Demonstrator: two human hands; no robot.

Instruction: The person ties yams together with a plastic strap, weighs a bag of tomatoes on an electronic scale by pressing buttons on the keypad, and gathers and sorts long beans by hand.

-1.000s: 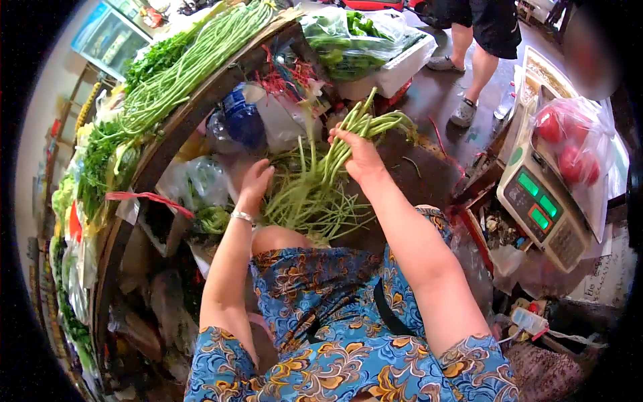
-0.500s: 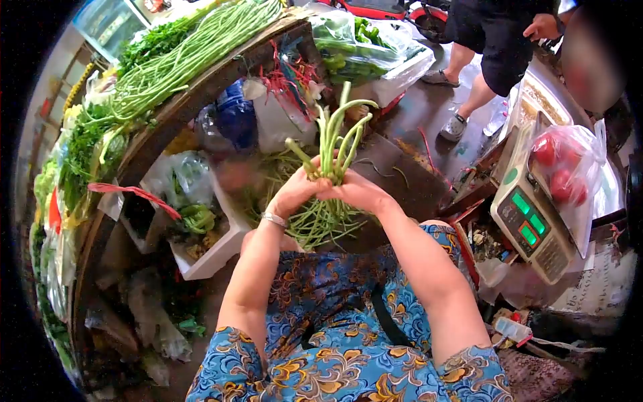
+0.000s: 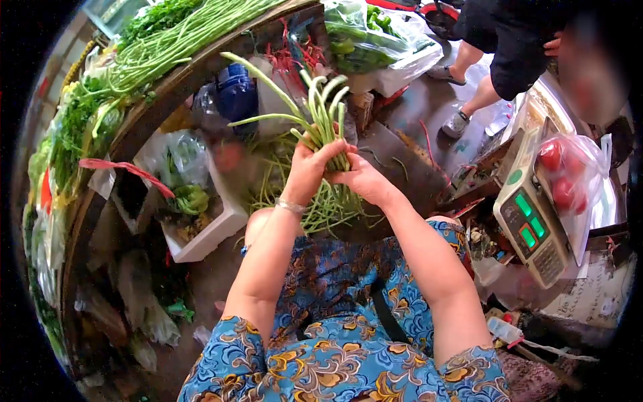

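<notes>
Fingers (image 3: 329,153) around beans (image 3: 323,115), greens (image 3: 193,200) in box (image 3: 209,240)

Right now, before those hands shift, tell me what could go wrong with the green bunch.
Two stalks splay out to the side of the green bunch, so they could slip free if the left hand or right hand loosens.

The bunch's lower ends hang over loose stalks, so they might tangle.

No tie shows, though the hands hide the middle; if there is none, it could spread apart when released.
</notes>
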